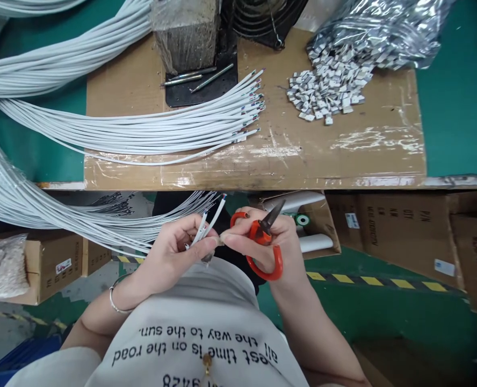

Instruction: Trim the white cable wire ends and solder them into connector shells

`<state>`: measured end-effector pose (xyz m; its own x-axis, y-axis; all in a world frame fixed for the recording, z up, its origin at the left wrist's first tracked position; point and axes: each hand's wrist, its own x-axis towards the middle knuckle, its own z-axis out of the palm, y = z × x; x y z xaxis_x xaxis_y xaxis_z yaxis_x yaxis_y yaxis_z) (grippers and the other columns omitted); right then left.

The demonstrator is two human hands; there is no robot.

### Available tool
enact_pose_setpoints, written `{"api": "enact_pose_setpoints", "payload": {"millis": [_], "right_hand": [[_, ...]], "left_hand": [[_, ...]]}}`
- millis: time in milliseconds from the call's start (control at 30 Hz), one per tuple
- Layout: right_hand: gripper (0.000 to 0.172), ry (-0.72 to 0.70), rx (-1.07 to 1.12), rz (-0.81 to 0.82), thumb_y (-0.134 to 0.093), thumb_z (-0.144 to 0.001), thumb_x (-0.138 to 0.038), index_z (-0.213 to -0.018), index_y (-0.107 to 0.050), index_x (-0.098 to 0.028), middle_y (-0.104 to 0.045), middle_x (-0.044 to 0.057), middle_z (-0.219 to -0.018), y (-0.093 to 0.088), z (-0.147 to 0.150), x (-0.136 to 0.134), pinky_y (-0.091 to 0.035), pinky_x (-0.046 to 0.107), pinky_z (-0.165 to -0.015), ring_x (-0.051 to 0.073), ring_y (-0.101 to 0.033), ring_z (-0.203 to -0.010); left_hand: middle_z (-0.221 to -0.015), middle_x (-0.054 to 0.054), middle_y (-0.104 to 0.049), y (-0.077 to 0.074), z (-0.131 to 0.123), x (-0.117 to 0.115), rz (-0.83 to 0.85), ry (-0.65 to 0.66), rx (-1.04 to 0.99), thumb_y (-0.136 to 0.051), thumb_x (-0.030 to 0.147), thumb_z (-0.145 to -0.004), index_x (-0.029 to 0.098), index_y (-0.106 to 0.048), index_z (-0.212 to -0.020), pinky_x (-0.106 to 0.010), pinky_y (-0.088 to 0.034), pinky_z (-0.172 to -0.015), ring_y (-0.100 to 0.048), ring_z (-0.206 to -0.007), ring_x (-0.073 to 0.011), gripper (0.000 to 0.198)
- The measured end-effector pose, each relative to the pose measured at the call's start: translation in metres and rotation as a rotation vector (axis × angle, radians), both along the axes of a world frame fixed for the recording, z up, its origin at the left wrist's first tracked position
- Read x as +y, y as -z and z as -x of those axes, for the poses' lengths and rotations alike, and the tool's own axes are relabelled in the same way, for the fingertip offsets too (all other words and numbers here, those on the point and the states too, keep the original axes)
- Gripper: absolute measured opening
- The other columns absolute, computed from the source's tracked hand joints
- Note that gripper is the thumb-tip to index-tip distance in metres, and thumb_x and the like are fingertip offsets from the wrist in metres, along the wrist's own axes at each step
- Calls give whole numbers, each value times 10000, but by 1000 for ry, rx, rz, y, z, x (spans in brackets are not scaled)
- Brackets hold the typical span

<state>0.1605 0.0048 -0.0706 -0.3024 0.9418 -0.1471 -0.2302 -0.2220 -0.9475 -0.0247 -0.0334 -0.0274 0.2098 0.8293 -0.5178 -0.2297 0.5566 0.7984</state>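
My left hand point(178, 247) is closed around a few white cables point(211, 221) whose stripped ends, with small coloured wires, point up past the fingers. Resting in my right hand point(284, 242) is a pair of red-handled scissors point(259, 232), its dark blades pointing up and to the right. The thumb and fingertip of that same hand pinch together beside the left thumb, close to the cables. What lies in that pinch is too small to make out. Both hands are in front of my body, below the bench edge.
On the cardboard-covered bench point(343, 161) lies a fan of white cables point(161, 129). Small white connectors point(329, 86) spill from a silvery bag point(387, 32). Metal rods point(212, 78) lie by a wrapped block point(186, 37). Cardboard boxes point(391, 226) stand below, right.
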Motion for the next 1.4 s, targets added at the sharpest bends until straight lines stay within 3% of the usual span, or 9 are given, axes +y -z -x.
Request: {"api": "enact_pose_setpoints", "payload": {"millis": [100, 233, 300, 400, 500, 700, 900, 1400], "right_hand": [[128, 8, -1, 16, -888, -772, -196, -681, -820, -255, -626, -27, -580, 2, 0, 3, -395, 295, -536, 128, -501, -561], [321, 292, 9, 3, -823, -793, -236, -517, -659, -248, -486, -49, -450, -2, -3, 12, -427, 326, -566, 143, -484, -505], [366, 353, -80, -62, -787, -835, -237, -512, -615, -244, -485, -45, -453, -4, -8, 13, -406, 322, -553, 146, -486, -506], [345, 138, -304, -199, -789, -890, -244, -596, -610, -216, -522, -35, -561, -6, -18, 9, -315, 297, -518, 123, -446, -541], [375, -101, -435, -287, -845, -866, -267, -649, -547, -200, -450, -45, -641, -7, -26, 3, -248, 282, -511, 101, -368, -573], [461, -295, -540, -319, -797, -897, -292, -649, -415, -218, -411, -42, -663, -12, -30, 1, -268, 276, -518, 109, -349, -602], [492, -332, -552, -351, -744, -882, -215, -609, -335, -222, -364, -53, -607, -15, -30, 2, -225, 285, -487, 95, -292, -547], [472, -328, -554, -397, -687, -836, -88, -598, -300, -213, -348, -59, -574, -16, -32, 4, -206, 292, -480, 83, -276, -537]], "left_hand": [[-691, 47, -574, 1, 1, -1, -24, 27, 2, -747, 296, -1009, 173, -667, -870, -193, -359, -559, -448, -601, -65, 202], [-703, 36, -580, -1, 3, -1, -12, -32, 67, -766, 328, -1000, 178, -691, -864, -204, -308, -531, -431, -603, -67, 215], [-677, 41, -553, -1, 2, -1, 4, -68, 68, -773, 355, -993, 186, -718, -876, -217, -275, -513, -405, -588, -71, 213], [-626, 52, -495, -1, 2, -1, -26, -52, 78, -769, 390, -996, 208, -798, -961, -240, -232, -504, -345, -562, -76, 188], [-615, 44, -503, 0, 1, -2, -77, -34, 109, -755, 411, -1005, 225, -837, -989, -261, -211, -509, -321, -555, -81, 204], [-622, 28, -542, 2, 1, -1, -86, -33, 175, -762, 438, -986, 219, -830, -940, -276, -225, -513, -333, -550, -96, 234], [-621, 29, -519, 1, -2, 0, -71, -41, 207, -780, 446, -958, 210, -819, -918, -277, -228, -514, -319, -556, -105, 243], [-590, 50, -425, -1, -3, 0, -57, -41, 226, -785, 400, -953, 205, -823, -928, -279, -204, -508, -283, -552, -101, 201]]}}
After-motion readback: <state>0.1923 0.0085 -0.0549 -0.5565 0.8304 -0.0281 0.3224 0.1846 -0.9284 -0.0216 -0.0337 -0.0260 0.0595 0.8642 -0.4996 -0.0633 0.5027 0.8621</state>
